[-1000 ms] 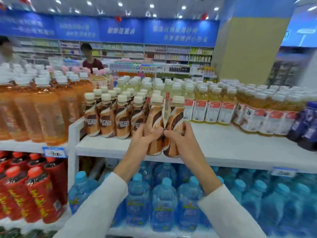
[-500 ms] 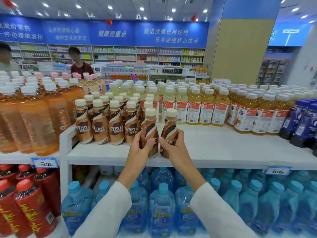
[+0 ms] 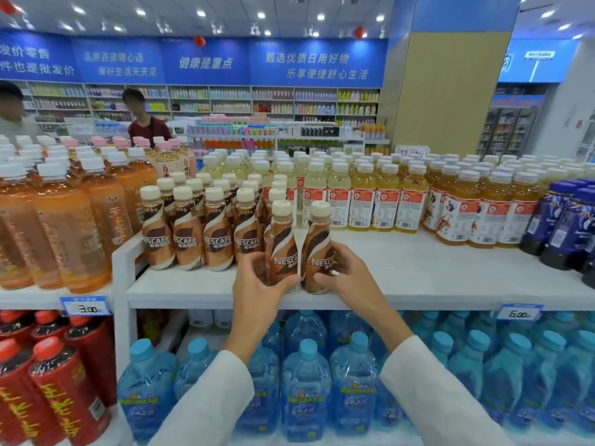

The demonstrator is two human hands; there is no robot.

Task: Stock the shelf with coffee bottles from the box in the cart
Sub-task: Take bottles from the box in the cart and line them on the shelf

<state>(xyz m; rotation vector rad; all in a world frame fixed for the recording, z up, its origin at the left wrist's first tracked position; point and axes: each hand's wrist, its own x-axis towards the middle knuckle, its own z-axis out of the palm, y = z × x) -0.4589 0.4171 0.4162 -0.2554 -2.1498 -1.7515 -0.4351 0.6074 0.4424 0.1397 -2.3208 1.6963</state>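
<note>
Bottles in both hands, one each. Left hand (image 3: 260, 284) wraps the lower body of the left bottle (image 3: 283, 249); right hand (image 3: 349, 278) wraps the right bottle (image 3: 318, 249) the same way, fingers curled round it. Both bottles upright, caps on, labels facing out, side by side and almost touching at the base. They are at the front lip of the shelf (image 3: 434, 278). The hands hide the bases, so I cannot tell whether they rest on it or hover just above.

Coffee row (image 3: 190, 239) stands just to the left and further in, its nearest bottle close beside the left hand. Yellow drinks (image 3: 363, 201) behind and to the right, bare shelf in front of them. Water (image 3: 306, 381) on the tier below. Box and cart not in view.

Step, as I read it: seating this pair into the coffee block. To do it well:
- Set the bases flat first.
- Slide both back together until their fronts line up with the coffee row.
- Close the gap on the left without nudging the neighbour over.
- Grip low, as now. These look tall and narrow, and a push near the cap would likely tip them.
- Labels forward.
- Let go only once each stands alone.

Main risk: the front lip, with a drop towards the water below.
</note>
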